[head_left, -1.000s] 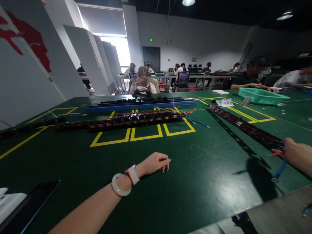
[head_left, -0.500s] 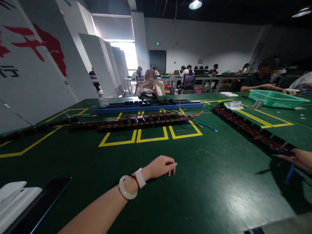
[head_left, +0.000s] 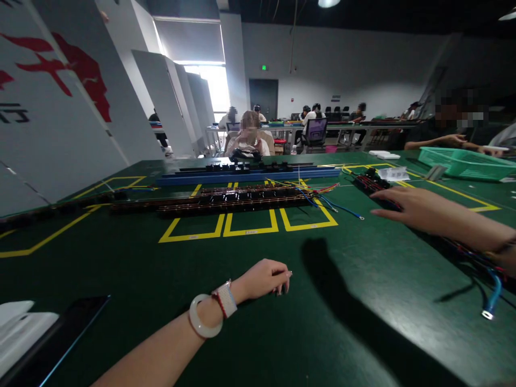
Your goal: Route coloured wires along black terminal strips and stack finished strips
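My left hand (head_left: pixel 266 278) rests on the green table, fingers loosely curled under and nothing visible in them; a white bangle (head_left: pixel 200 316) and a pale watch band (head_left: pixel 226 299) are on that wrist. My right hand (head_left: pixel 421 209) reaches in from the right edge, fingers stretched forward and thumb apart. It is over a long black strip with red wires (head_left: pixel 373 181) and hides the strip's middle. Whether it touches the strip I cannot tell. From the strip's near end hangs a blue cable with a metal lug (head_left: pixel 492 293).
Black strips with copper-coloured wires (head_left: pixel 237 202) lie across yellow-taped boxes, a blue rail (head_left: pixel 250 176) behind them. A green basket (head_left: pixel 463 164) stands at the far right. White and black devices (head_left: pixel 56 338) lie near left. People sit across the table and at right.
My right hand has moved from the near end of the right-hand strip, up and left along it, its shadow now crossing the table. My left hand has hardly moved.
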Available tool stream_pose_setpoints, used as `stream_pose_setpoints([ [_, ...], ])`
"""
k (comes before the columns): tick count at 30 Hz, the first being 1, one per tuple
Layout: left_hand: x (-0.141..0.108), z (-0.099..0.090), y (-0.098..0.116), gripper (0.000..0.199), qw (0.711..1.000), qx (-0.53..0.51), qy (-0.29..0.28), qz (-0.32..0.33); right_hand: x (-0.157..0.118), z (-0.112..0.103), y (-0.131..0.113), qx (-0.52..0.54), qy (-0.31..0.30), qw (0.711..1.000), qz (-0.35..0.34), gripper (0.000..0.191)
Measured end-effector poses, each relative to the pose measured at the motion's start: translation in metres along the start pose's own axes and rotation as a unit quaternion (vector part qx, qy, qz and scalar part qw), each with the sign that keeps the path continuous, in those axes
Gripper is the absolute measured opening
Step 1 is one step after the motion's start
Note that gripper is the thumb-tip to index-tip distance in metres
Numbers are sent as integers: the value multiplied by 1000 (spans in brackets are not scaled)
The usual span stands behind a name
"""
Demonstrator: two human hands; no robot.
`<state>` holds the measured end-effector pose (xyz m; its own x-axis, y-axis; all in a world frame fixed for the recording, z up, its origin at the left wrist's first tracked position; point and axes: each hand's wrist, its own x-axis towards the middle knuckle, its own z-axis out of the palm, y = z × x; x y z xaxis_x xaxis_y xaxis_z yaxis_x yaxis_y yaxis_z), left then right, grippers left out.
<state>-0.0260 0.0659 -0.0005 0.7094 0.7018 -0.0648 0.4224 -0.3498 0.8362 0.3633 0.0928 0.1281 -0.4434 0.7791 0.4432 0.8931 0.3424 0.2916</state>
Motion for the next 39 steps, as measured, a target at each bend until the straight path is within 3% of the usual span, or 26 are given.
stream_pose_setpoints([
  [3,-1,0,0,43,1000,0,1,-6,74,27,-42,-19,-14,998,-61,54],
  [8,-1,-1,-1,41,1000,-4,0,-20,162,88,-67,1,-40,997,-72,51],
  [12,-1,-3,-1,42,1000,-4,-11,-25,209,121,-82,15,-17,992,-126,54],
  [17,1,-4,-3,41,1000,10,-9,-9,246,136,-101,-76,18,982,-172,55],
  [21,1,-4,-6,39,999,30,2,11,265,141,-95,-123,-7,975,-186,61],
  [27,1,-3,-9,40,999,34,11,16,270,148,-82,-58,-66,981,-174,66],
  [32,1,-3,-7,41,999,31,4,11,254,134,-92,-79,13,977,-198,62],
  [36,0,-4,-6,41,999,33,7,8,234,106,-101,-92,76,983,-143,63],
  [39,0,-4,-6,41,999,36,5,8,216,84,-110,-100,89,983,-123,61],
])
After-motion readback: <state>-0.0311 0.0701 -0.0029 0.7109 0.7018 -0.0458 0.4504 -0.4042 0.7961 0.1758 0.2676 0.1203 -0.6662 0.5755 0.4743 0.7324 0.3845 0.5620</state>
